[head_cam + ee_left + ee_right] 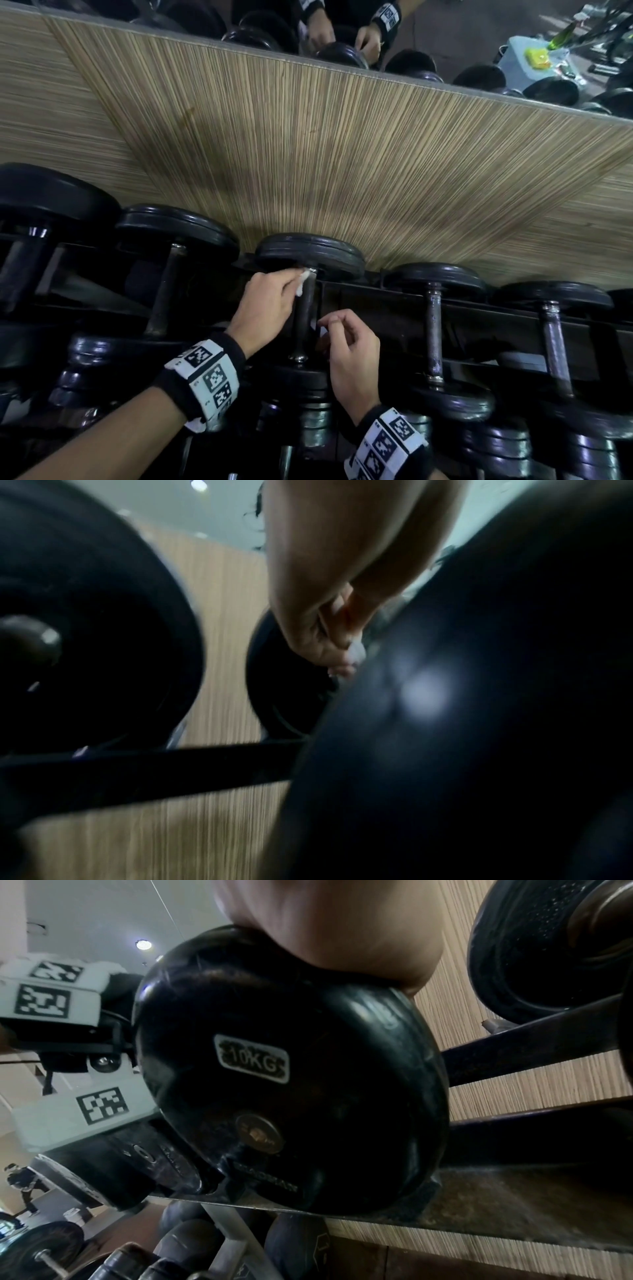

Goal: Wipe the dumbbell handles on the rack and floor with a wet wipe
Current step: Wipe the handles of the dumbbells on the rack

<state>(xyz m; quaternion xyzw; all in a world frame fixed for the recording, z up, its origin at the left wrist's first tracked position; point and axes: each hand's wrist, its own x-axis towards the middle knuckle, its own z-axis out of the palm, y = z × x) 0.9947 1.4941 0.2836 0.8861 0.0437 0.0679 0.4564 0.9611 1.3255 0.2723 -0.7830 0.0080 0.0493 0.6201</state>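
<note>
A black dumbbell lies on the rack with its dark metal handle pointing away from me. At the far end of that handle, just under the far plate, my left hand presses a white wet wipe. The left wrist view shows the same fingers bunched round the pale wipe. My right hand hovers beside the handle's near half, its fingers curled and its thumb meeting the forefinger. Whether it pinches anything is unclear. The near plate, marked 10KG, fills the right wrist view.
More dumbbells lie on the rack to the left and to the right. A lower tier of dumbbells sits under my wrists. Behind the rack rises a wood-grain wall panel, topped by a mirror.
</note>
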